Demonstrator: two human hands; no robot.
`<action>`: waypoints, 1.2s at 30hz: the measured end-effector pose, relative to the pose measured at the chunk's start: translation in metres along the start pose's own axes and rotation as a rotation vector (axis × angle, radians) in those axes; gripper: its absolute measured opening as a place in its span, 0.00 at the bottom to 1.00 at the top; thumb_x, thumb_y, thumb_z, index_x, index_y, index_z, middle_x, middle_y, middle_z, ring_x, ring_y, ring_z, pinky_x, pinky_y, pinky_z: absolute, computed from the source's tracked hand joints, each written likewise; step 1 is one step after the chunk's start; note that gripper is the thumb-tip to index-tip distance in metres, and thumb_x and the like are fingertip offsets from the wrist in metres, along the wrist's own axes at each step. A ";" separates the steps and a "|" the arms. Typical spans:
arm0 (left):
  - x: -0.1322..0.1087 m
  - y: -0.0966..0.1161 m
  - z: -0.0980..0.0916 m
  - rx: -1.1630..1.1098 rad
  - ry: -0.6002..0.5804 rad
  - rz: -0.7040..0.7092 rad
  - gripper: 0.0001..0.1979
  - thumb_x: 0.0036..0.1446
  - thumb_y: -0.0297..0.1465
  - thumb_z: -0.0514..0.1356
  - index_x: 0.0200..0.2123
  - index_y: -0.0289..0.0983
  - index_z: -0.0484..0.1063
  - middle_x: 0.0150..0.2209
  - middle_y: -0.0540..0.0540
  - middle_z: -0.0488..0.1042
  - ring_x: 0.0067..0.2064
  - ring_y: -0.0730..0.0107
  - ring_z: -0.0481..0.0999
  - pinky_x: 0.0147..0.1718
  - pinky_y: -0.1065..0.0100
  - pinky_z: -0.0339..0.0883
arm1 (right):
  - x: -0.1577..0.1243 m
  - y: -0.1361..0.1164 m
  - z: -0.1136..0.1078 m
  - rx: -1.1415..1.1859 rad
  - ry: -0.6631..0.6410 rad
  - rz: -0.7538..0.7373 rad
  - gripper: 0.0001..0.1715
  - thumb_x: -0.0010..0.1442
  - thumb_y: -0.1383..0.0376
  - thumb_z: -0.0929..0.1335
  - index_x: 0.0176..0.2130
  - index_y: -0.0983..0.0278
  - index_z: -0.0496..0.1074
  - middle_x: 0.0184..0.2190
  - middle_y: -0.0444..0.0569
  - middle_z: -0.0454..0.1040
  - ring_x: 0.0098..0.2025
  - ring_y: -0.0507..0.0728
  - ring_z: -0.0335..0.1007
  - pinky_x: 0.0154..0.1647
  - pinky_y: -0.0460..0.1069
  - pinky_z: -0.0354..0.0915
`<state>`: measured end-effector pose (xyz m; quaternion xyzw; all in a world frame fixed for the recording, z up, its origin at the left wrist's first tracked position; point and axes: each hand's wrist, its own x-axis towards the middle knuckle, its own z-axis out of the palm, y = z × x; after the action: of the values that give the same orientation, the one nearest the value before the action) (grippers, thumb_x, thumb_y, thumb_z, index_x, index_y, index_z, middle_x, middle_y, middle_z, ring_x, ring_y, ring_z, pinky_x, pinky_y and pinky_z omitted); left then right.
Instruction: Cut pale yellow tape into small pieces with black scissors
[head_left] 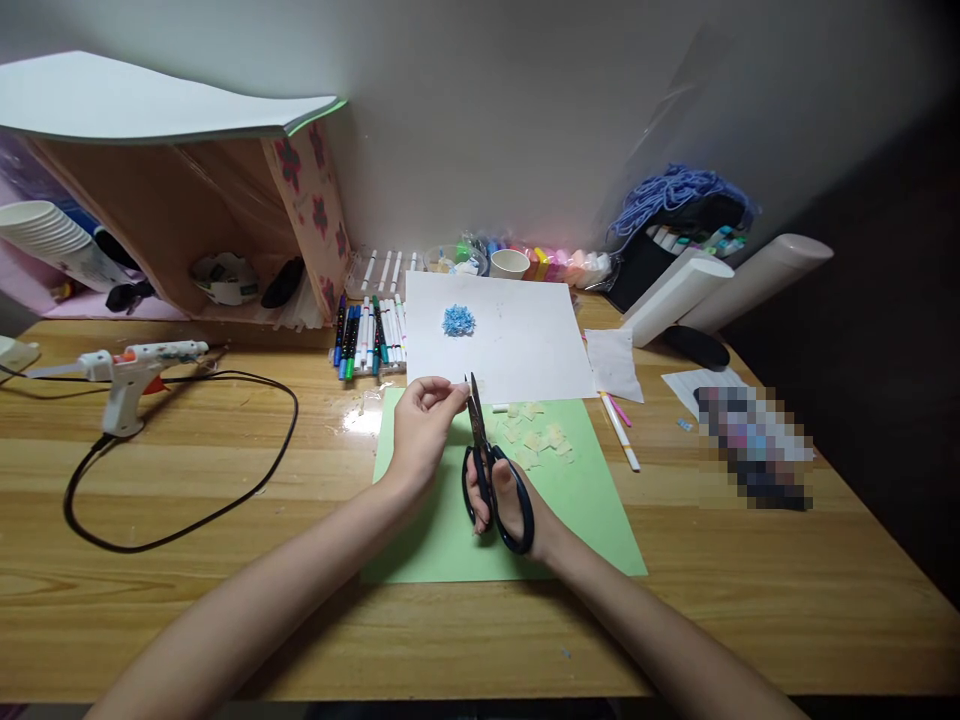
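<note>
My right hand [510,500] is wrapped through the handles of black-handled scissors [480,430], whose blades point away from me and stand slightly apart. Close to the blade tips, my left hand [424,425] pinches something small and pale, mostly hidden by the fingers; it looks like a bit of paper. Both hands are above a green sheet of paper [577,530]. Pale yellow paper scraps [536,440] lie on the green sheet, right of the scissors. Beyond it, a white sheet [525,330] carries a small heap of blue shreds [459,320].
A glue gun [127,385] with a looped black cord stands at the left. Several markers [367,335] lie left of the white sheet, and a white pen [621,435] lies to its right. White rolls [679,295] and a black holder with blue yarn [675,200] occupy the back right.
</note>
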<state>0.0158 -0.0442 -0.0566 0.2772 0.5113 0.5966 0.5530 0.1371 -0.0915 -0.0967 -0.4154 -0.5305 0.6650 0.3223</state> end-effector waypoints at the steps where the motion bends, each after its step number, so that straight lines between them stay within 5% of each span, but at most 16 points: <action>1: 0.000 0.000 0.000 -0.008 0.000 -0.007 0.16 0.42 0.31 0.68 0.32 0.34 0.65 0.30 0.49 0.73 0.36 0.72 0.75 0.43 0.66 0.68 | 0.000 0.000 0.000 0.008 -0.008 -0.006 0.41 0.45 0.30 0.52 0.31 0.62 0.59 0.14 0.37 0.59 0.15 0.49 0.58 0.18 0.44 0.61; 14: -0.001 0.000 0.001 -0.060 0.012 -0.090 0.16 0.40 0.30 0.69 0.31 0.35 0.65 0.26 0.52 0.72 0.32 0.76 0.75 0.42 0.69 0.68 | 0.002 0.009 -0.002 0.094 -0.024 0.027 0.43 0.40 0.27 0.52 0.30 0.61 0.58 0.12 0.36 0.59 0.12 0.49 0.57 0.15 0.45 0.62; 25: -0.001 0.001 0.000 -0.062 0.023 -0.132 0.16 0.40 0.30 0.69 0.30 0.35 0.65 0.26 0.52 0.72 0.32 0.76 0.74 0.42 0.69 0.68 | -0.003 0.005 0.003 0.010 0.061 0.016 0.38 0.46 0.31 0.57 0.30 0.62 0.59 0.11 0.35 0.57 0.11 0.47 0.53 0.12 0.42 0.58; 28: 0.007 0.004 -0.008 0.024 -0.057 -0.205 0.15 0.40 0.29 0.69 0.30 0.34 0.66 0.26 0.49 0.73 0.29 0.76 0.74 0.38 0.69 0.68 | -0.005 0.004 0.005 0.132 0.073 0.143 0.39 0.44 0.30 0.55 0.28 0.61 0.58 0.09 0.34 0.56 0.09 0.48 0.53 0.10 0.43 0.58; 32: 0.024 0.007 -0.025 0.374 -0.324 -0.221 0.13 0.38 0.27 0.69 0.29 0.33 0.70 0.23 0.47 0.73 0.23 0.74 0.71 0.26 0.70 0.64 | -0.010 -0.010 0.007 0.377 -0.028 0.418 0.44 0.41 0.27 0.47 0.25 0.61 0.57 0.07 0.35 0.54 0.07 0.48 0.50 0.08 0.44 0.58; 36: 0.033 0.011 -0.035 0.741 -0.440 0.030 0.08 0.43 0.32 0.67 0.28 0.36 0.73 0.25 0.44 0.75 0.27 0.66 0.73 0.26 0.68 0.61 | -0.011 -0.026 0.004 0.427 0.026 0.414 0.45 0.41 0.27 0.49 0.26 0.63 0.61 0.09 0.39 0.61 0.11 0.51 0.59 0.16 0.47 0.64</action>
<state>-0.0277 -0.0221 -0.0658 0.5850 0.5570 0.3074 0.5030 0.1380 -0.0967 -0.0689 -0.4461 -0.2784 0.8078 0.2665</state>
